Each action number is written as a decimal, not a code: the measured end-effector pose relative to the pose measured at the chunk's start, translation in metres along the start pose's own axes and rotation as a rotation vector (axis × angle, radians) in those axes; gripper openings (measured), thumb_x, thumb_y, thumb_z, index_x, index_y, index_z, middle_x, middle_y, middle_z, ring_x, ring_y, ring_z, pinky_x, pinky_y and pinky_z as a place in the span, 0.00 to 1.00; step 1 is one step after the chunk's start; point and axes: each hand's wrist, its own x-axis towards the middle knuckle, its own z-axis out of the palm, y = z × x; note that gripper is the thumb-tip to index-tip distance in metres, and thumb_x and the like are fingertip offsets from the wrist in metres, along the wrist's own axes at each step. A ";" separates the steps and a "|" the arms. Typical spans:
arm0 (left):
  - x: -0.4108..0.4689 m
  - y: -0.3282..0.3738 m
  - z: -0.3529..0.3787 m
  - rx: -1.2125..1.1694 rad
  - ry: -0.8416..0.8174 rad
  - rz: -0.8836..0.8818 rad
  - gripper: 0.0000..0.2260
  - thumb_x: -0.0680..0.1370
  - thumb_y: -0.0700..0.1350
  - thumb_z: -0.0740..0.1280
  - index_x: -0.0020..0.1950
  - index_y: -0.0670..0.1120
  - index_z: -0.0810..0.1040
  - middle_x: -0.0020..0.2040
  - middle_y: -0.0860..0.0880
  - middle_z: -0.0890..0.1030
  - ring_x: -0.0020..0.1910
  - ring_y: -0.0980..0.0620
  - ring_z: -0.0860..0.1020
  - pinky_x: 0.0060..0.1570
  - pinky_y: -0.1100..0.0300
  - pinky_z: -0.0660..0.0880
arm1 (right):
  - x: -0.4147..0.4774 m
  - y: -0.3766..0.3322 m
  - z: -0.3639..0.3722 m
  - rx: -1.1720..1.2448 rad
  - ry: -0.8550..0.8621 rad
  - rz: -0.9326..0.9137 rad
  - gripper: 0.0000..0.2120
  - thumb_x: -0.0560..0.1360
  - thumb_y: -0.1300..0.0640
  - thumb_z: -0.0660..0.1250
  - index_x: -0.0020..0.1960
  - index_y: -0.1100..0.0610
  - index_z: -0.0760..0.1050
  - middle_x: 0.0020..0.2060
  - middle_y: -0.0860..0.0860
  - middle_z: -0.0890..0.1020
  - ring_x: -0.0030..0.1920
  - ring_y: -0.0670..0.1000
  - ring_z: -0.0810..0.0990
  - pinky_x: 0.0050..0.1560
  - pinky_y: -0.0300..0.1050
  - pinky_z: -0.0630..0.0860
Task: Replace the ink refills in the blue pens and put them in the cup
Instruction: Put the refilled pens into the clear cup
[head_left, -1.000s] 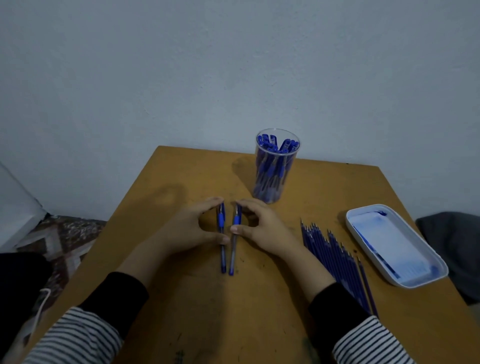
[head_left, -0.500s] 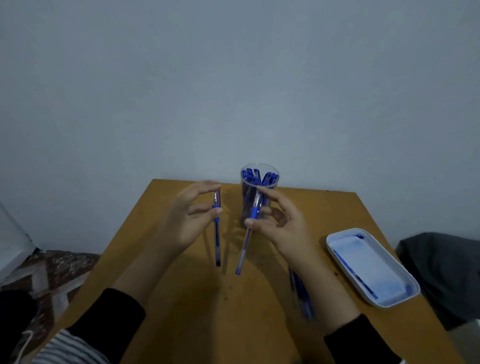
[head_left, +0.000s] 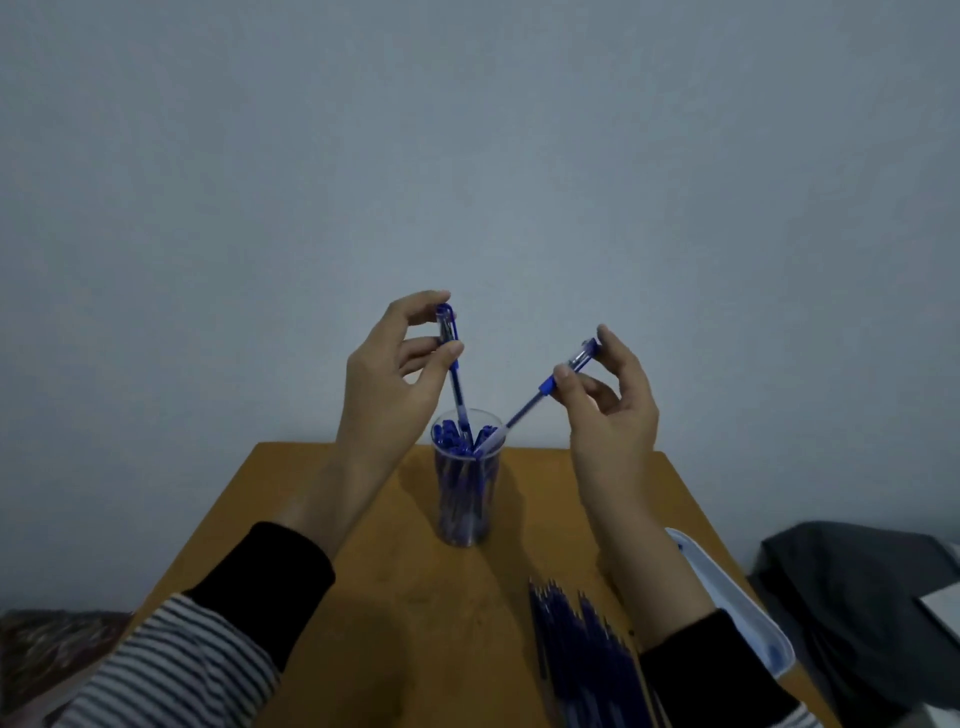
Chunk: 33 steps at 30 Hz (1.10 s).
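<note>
The white rectangular plastic tray (head_left: 737, 603) is largely hidden behind the right forearm (head_left: 639, 561), its contents too dim to tell. The row of dark blue ink refills (head_left: 582, 654) is cut off by the bottom edge. In the clear plastic cup (head_left: 467, 493), the lower ends of the steeper blue pen (head_left: 456, 384) from the left hand (head_left: 395, 374) and the slanting blue pen (head_left: 524, 410) from the right hand (head_left: 613, 410) vanish among packed pens (head_left: 457, 441).

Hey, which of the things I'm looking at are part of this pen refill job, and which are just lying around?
Job: left pen pinched in the left hand; right pen pinched in the right hand; cup of blue pens; refills; probably the white tray.
Lying about: dark cloth beside the table; patterned fabric, lower left.
</note>
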 end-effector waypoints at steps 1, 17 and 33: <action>0.001 -0.002 0.003 0.007 -0.003 0.016 0.21 0.78 0.35 0.71 0.63 0.58 0.73 0.56 0.59 0.79 0.48 0.58 0.84 0.53 0.68 0.77 | 0.003 0.001 0.001 0.000 0.030 -0.009 0.21 0.77 0.61 0.71 0.68 0.51 0.74 0.60 0.44 0.79 0.53 0.53 0.83 0.54 0.46 0.82; -0.067 -0.089 0.013 0.416 -0.331 -0.197 0.22 0.84 0.55 0.52 0.71 0.48 0.76 0.74 0.54 0.73 0.75 0.58 0.66 0.73 0.57 0.68 | 0.007 0.032 0.021 -0.212 -0.123 -0.295 0.15 0.78 0.64 0.68 0.62 0.52 0.76 0.55 0.46 0.80 0.53 0.43 0.81 0.47 0.33 0.78; -0.073 -0.097 0.009 0.352 -0.389 -0.238 0.25 0.84 0.56 0.49 0.79 0.50 0.66 0.79 0.55 0.66 0.78 0.60 0.61 0.76 0.60 0.62 | -0.021 0.086 0.006 -0.636 -0.452 -0.341 0.12 0.79 0.61 0.64 0.59 0.65 0.81 0.57 0.55 0.79 0.55 0.41 0.74 0.55 0.24 0.69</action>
